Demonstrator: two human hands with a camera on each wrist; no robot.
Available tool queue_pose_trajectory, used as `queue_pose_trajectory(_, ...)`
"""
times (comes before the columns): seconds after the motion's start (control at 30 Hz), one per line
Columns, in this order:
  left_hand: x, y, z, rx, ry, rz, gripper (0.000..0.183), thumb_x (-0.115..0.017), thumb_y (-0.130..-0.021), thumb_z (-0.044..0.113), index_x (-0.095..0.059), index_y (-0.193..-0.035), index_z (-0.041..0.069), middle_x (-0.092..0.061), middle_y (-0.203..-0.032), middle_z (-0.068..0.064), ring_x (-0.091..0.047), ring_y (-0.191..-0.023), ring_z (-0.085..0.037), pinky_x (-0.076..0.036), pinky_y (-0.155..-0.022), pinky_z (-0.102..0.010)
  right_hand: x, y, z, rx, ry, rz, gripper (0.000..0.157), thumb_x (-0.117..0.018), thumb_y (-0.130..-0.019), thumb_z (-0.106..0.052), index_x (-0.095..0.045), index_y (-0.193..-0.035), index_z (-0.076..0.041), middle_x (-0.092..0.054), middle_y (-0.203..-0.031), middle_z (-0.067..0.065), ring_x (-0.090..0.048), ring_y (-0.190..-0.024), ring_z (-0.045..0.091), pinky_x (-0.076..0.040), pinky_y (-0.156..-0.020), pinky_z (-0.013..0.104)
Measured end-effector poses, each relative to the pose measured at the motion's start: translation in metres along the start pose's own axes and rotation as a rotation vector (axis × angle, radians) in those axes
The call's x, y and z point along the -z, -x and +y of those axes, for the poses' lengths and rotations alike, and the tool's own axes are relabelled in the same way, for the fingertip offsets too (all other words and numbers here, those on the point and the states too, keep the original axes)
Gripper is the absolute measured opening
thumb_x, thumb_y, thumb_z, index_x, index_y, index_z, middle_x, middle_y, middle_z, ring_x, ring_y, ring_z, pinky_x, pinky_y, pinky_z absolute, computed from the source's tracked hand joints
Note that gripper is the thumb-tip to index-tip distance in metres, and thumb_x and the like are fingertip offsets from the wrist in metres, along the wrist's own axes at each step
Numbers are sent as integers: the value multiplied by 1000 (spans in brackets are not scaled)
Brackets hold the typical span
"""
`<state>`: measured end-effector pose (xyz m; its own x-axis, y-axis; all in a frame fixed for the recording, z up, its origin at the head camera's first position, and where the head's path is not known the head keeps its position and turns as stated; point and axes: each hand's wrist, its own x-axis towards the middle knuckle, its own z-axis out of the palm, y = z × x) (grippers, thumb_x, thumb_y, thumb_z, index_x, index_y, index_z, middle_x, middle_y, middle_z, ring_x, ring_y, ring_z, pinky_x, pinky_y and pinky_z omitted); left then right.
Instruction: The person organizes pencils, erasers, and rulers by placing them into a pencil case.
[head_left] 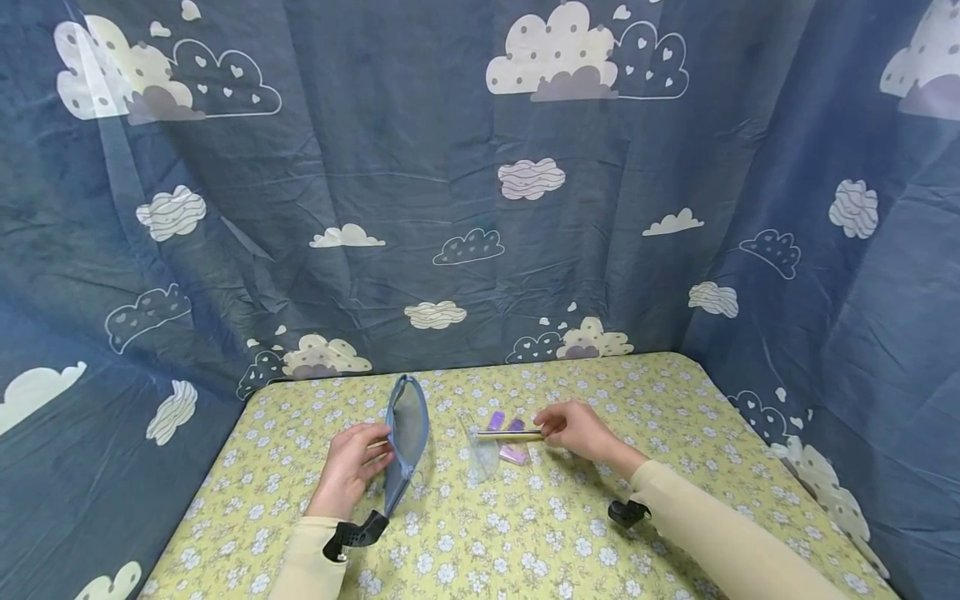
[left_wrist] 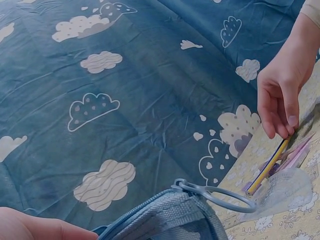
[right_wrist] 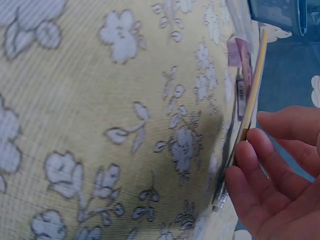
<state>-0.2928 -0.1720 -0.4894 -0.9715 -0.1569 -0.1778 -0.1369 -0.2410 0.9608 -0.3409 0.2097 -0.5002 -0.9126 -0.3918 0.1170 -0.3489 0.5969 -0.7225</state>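
Observation:
My left hand (head_left: 351, 465) grips the side of a blue zippered pencil case (head_left: 408, 425), held upright with its mouth gaping and grey lining showing. Its zip pull with a large ring (left_wrist: 230, 197) stands out in the left wrist view. To the right, the fingertips of my right hand (head_left: 577, 429) pinch one end of a yellow pencil with a dark blue stripe (head_left: 510, 434). The pencil points left toward the case, just over some small stationery. Under it lie two purple blocks (head_left: 497, 420), a pink piece (head_left: 513, 454) and a clear plastic set square (head_left: 483, 460).
A yellow flowered cloth (head_left: 480, 542) covers the table. Blue curtains with cloud prints (head_left: 405, 208) hang behind it and along both sides. Black wrist cameras (head_left: 360, 532) are strapped over both cream sleeves (head_left: 720, 533).

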Motion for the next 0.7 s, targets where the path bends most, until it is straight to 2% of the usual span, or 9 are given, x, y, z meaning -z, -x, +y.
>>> queue_pose_trajectory(0.17,-2,1,1,-18,3,-1,23,-71,-77,19,-63,-90,3,-60,-92,-12,-62,-84,-28,-53,-70,-37,-2,1,3,-1,16,8,31,-68,-76,1,-66,-106,-7,-64,-87,9,-59,-76,17,-50,-61,28)
queue_pose_trajectory(0.23,-6,7,8,3,2,31,24,-71,-76,16,-61,-91,-1,-59,-93,-14,-61,-86,-31,-52,-73,-39,-2,0,4,4,28,23,30,-68,-76,1,-66,-105,-8,-64,-87,8,-58,-75,16,-50,-60,29)
queue_pose_trajectory(0.33,-7,7,10,31,24,41,25,-71,-76,14,-60,-92,-1,-59,-95,-15,-60,-87,-31,-51,-76,-40,-3,0,5,8,49,37,30,-69,-75,1,-67,-103,-9,-64,-85,6,-58,-73,15,-49,-59,28)
queue_pose_trajectory(0.7,-5,9,10,53,28,23,30,-72,-76,16,-60,-97,-1,-58,-96,-14,-58,-93,-34,-49,-80,-42,-6,-2,11,-15,71,59,31,-71,-73,0,-67,-101,-12,-63,-85,3,-58,-75,15,-49,-61,29)
